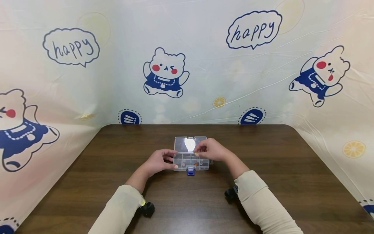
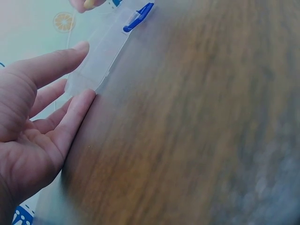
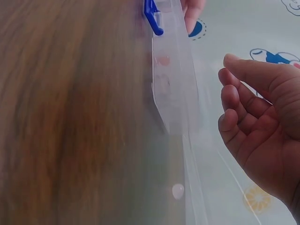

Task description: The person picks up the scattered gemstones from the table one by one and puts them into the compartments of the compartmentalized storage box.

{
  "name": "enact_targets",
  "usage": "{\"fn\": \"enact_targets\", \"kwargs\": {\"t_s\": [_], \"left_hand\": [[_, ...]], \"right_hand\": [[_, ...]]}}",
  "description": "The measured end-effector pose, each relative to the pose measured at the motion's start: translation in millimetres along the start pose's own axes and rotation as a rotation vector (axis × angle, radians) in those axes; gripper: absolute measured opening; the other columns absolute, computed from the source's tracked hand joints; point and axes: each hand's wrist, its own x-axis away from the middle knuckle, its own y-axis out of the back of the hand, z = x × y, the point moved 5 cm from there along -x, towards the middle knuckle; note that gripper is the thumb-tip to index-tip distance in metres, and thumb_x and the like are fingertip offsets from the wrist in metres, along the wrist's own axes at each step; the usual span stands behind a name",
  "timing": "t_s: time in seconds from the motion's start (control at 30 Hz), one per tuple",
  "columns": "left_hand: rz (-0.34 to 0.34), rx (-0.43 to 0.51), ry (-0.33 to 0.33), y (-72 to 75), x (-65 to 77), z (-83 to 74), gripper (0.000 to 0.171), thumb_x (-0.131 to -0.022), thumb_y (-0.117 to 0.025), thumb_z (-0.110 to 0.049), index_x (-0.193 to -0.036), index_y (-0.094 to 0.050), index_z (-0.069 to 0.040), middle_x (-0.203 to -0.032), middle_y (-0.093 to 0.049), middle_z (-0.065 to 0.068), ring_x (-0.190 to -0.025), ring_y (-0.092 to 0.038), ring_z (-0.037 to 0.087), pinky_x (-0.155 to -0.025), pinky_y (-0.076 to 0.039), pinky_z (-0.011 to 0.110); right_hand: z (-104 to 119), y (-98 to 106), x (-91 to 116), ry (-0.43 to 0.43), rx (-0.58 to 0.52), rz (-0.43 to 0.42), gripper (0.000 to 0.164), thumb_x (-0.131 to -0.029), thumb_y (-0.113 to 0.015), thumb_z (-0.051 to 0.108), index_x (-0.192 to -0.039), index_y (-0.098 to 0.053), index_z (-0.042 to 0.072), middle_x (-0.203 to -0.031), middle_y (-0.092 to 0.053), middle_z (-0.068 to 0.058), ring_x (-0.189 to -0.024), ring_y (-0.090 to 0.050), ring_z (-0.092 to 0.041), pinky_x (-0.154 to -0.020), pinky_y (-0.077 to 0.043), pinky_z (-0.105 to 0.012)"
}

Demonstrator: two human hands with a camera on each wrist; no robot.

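A clear plastic compartment box (image 1: 176, 156) lies on the table with its lid (image 1: 180, 144) swung back and a blue latch (image 1: 191, 171) at the front. Small pieces, among them an orange-red one (image 1: 196, 164), sit in several compartments. My left hand (image 1: 159, 161) holds the box's left end, thumb at the front corner and fingers farther back. Over the rear compartments, my right hand (image 1: 211, 149) pinches a small yellow piece (image 2: 89, 4) between thumb and forefinger. In the right wrist view the piece is hidden behind the fingertips (image 3: 230, 59).
The brown wooden table (image 1: 263, 149) runs back to a printed cloth backdrop (image 1: 204, 81). A small clear item (image 1: 211, 161) shows just right of the box. Dark wrist cameras (image 1: 148, 209) are strapped by both sleeves.
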Motion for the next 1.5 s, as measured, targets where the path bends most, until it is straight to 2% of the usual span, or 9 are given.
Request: {"fn": "enact_targets", "kwargs": {"t_s": [0.2,0.57,1.0,1.5], "left_hand": [[0.002,0.002,-0.004,1.2,1.0,0.4,0.062,-0.071,-0.089,-0.021,-0.127,-0.063,-0.011,-0.111,-0.065,0.004,-0.098,-0.061,0.02,-0.082,-0.054,0.032],[0.006,0.002,0.002,0.0,1.5,-0.2,0.062,-0.072,-0.088,-0.021,-0.128,-0.062,-0.012,-0.111,-0.065,0.003,-0.1,-0.061,0.02,-0.084,-0.054,0.033],[0.002,0.013,0.033,2.3,2.8,-2.6,0.059,-0.072,-0.088,-0.021,-0.125,-0.063,-0.015,-0.115,-0.063,0.003,-0.101,-0.06,0.02,-0.085,-0.054,0.034],[0.019,0.037,0.015,1.2,0.8,-1.3,0.06,-0.075,-0.087,-0.017,-0.127,-0.06,-0.007,-0.116,-0.063,0.008,-0.102,-0.06,0.022,-0.086,-0.053,0.035]], "right_hand": [[2,-8,-8,-0.027,-0.041,0.004,0.006,-0.088,-0.073,0.007,-0.094,-0.074,0.006,-0.076,-0.063,0.004,-0.071,-0.055,-0.013,-0.067,-0.051,-0.027],[7,-14,-18,-0.011,-0.062,-0.001,0.009,-0.088,-0.072,0.006,-0.096,-0.074,0.002,-0.077,-0.063,0.003,-0.071,-0.055,-0.013,-0.067,-0.051,-0.026],[11,-25,-34,-0.027,-0.073,0.02,0.006,-0.088,-0.073,0.007,-0.094,-0.074,0.006,-0.079,-0.065,0.003,-0.071,-0.055,-0.013,-0.068,-0.051,-0.025],[13,-38,-48,-0.061,-0.072,0.019,0.006,-0.087,-0.074,0.005,-0.092,-0.074,0.005,-0.08,-0.067,0.002,-0.073,-0.059,-0.008,-0.07,-0.05,-0.023]]}}
